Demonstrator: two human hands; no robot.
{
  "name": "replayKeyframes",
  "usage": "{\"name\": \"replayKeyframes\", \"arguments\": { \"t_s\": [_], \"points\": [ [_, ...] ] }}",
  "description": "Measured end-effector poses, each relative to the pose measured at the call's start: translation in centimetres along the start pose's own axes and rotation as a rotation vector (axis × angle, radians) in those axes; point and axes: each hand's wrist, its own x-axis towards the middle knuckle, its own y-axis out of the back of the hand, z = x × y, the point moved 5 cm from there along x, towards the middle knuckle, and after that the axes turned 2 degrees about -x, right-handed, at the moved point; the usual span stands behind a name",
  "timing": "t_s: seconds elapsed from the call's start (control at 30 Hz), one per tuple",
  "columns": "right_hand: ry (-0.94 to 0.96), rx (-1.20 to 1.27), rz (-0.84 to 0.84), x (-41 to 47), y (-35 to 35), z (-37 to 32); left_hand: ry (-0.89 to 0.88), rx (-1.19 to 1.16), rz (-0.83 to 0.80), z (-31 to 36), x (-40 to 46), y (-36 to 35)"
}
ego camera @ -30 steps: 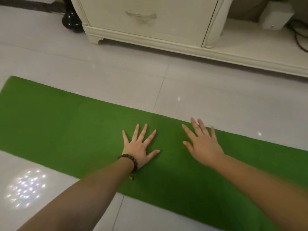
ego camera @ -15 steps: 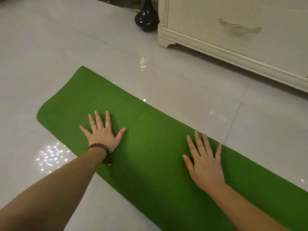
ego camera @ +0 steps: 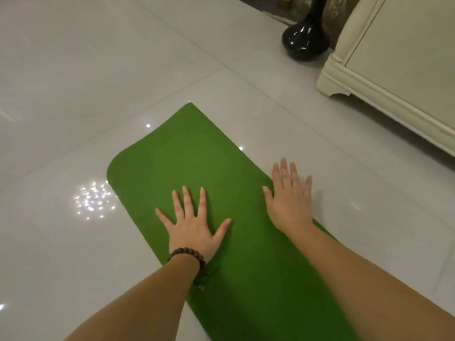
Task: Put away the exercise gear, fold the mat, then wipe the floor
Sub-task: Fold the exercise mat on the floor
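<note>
A green exercise mat [ego camera: 197, 158] lies flat on the glossy white tile floor [ego camera: 98, 70], its rounded end pointing away from me. My left hand [ego camera: 193, 223], with a dark bead bracelet at the wrist, presses flat on the mat, fingers spread. My right hand [ego camera: 290, 200] rests palm down at the mat's right edge, its fingers reaching over onto the tile. Neither hand holds anything.
A cream cabinet [ego camera: 394, 70] with a moulded base stands at the upper right. A black glossy vase [ego camera: 305, 40] sits on the floor beside its corner. Bright light reflections speckle the tile left of the mat.
Both hands have slid along the mat toward its rounded end, and the view has swung left. My right hand has moved from the mat's middle to its right edge.
</note>
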Motion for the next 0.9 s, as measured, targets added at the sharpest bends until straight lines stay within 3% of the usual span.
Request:
{"name": "replayKeyframes", "arguments": {
  "t_s": [0.1, 0.27, 0.4, 0.5, 0.67, 0.8, 0.9],
  "points": [
    [0.322, -0.028, -0.030, 2.2, 0.0, -5.5, 0.003, -0.020, 0.006, -0.1, 0.0, 0.2],
    [0.171, -0.043, -0.085, 8.6, -0.8, -8.4, 0.006, -0.071, 0.024, -0.2, 0.4, 0.1],
    [0.367, -0.052, -0.019, 13.6, 1.0, -15.1, -0.026, -0.086, 0.043, -0.2, 0.6, -0.1],
    [0.350, -0.038, -0.118, 15.4, -0.3, -16.8, -0.021, -0.082, 0.060, -0.2, 0.7, -0.2],
    [0.390, -0.005, -0.270, 16.0, 0.4, -16.3, -0.001, -0.068, 0.031, -0.1, 0.6, -0.5],
    [0.431, -0.063, -0.168, 8.8, 0.4, -10.7, 0.006, -0.019, -0.005, -0.2, 0.4, -0.2],
    [0.331, -0.086, -0.081, -1.3, -1.1, -4.4, 0.012, -0.014, -0.010, -0.1, 0.1, 0.2]
  ]
}}
